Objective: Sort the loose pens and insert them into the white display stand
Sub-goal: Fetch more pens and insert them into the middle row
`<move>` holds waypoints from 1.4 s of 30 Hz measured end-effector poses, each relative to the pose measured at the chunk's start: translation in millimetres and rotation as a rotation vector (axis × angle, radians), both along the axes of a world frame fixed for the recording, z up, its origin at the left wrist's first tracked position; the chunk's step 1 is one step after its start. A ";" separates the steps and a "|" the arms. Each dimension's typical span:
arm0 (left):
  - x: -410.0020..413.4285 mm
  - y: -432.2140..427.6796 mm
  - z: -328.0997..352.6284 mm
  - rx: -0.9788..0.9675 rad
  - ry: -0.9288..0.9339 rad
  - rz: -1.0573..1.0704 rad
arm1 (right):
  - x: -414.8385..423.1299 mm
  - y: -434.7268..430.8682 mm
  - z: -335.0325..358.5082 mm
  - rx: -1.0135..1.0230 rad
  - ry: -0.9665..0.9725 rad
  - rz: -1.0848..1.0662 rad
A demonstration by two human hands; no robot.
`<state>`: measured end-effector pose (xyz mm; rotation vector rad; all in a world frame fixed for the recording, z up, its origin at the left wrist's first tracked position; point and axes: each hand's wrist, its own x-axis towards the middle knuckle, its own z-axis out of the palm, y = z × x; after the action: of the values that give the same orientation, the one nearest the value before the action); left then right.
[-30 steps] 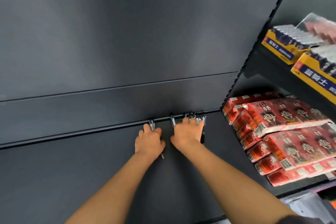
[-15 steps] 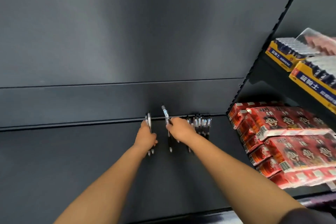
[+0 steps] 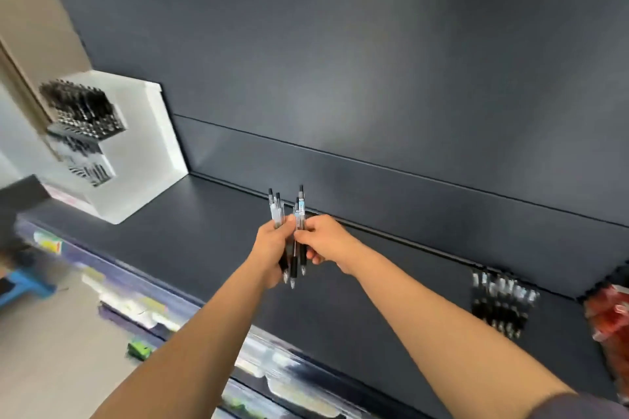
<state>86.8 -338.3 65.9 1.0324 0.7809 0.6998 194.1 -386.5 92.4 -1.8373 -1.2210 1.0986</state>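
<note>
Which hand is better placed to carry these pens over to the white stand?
Probably left. The left hand grips a pen bundle and is on the side of the white display stand, at the shelf's far left. The right hand, pinching other pens, is farther away, nearer the loose pens.

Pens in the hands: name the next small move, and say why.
Probably pass the pens in the right hand over to the left hand: both grip pens side by side, and the white display stand sits at the shelf's far left.
</note>
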 end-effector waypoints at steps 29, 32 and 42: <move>-406.1 257.7 34.8 0.438 0.392 0.652 | -395.5 328.1 44.9 0.398 0.231 0.236; -405.9 292.4 37.7 0.422 0.371 0.638 | -396.5 366.0 49.1 0.433 0.248 0.202; -424.9 400.1 47.6 0.483 0.340 0.501 | -408.2 470.3 57.6 0.465 0.237 0.125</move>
<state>-338.1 61.9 113.5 1.4333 1.2236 1.1991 -214.1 83.8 150.0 -1.2609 -1.3286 0.9655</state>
